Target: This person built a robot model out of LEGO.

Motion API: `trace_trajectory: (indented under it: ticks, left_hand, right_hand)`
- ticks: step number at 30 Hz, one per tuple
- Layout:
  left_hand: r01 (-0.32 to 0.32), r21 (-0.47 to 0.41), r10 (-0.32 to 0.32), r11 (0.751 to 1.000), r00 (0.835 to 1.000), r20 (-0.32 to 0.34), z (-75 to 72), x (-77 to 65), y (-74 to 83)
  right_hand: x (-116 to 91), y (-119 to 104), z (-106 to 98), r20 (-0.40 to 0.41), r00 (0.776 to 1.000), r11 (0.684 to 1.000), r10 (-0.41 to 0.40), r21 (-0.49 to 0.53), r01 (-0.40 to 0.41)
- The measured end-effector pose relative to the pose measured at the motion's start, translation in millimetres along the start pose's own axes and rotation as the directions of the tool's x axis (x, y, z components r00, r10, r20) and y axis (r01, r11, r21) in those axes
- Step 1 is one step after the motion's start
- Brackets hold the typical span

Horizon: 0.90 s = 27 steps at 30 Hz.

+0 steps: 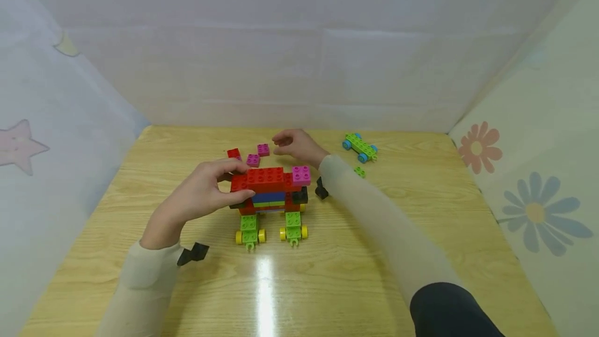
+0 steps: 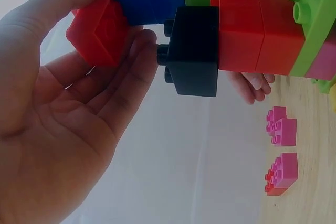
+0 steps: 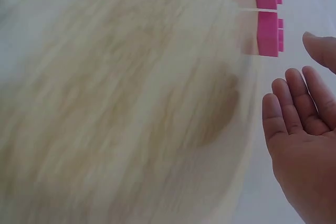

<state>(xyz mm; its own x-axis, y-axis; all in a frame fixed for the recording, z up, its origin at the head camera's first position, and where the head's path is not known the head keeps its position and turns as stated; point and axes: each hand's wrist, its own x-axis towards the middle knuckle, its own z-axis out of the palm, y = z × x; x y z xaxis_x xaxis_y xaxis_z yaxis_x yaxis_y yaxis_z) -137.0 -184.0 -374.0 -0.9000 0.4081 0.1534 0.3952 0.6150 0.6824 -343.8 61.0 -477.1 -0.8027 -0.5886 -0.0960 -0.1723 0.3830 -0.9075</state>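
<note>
My left hand grips the left end of a toy-brick model, thumb in front and fingers behind. The model has red bricks on top, blue and green layers below, and two green wheeled bases with yellow wheels underneath. A pink brick caps its right end. In the left wrist view, a red brick lies between thumb and fingers, next to a black brick with studs facing sideways. Behind the model, my right hand holds nothing, its fingers relaxed near two loose pink bricks.
At the far left, a red brick lies with a pink one against it. A green wheeled base with blue wheels stands at the back right, and a small green brick lies beside my right sleeve. Cloth walls surround the wooden table.
</note>
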Motion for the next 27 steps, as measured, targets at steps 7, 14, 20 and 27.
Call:
trace_trajectory:
  ticks: [7, 14, 20, 27]
  left_hand:
    - [-0.001, 0.005, 0.001, 1.000, 1.000, 0.006, -0.1, -0.5, -0.5]
    - [0.000, -0.004, 0.000, 1.000, 1.000, 0.013, 1.3, -0.4, -1.5]
    - [-0.010, 0.006, 0.010, 1.000, 1.000, 0.005, 0.6, -0.4, -2.5]
    - [-0.015, 0.011, 0.015, 1.000, 1.000, 0.001, -0.6, -0.5, -2.1]
  right_hand:
    - [9, 0, 9, 0.003, 1.000, 1.000, 0.003, -0.008, -0.003]
    - [16, 0, 18, 0.020, 1.000, 0.998, 0.012, -0.058, -0.011]
    - [19, -2, 23, 0.009, 1.000, 0.993, 0.018, -0.113, -0.017]
    - [20, -5, 26, -0.018, 0.997, 0.981, 0.073, -0.177, -0.076]
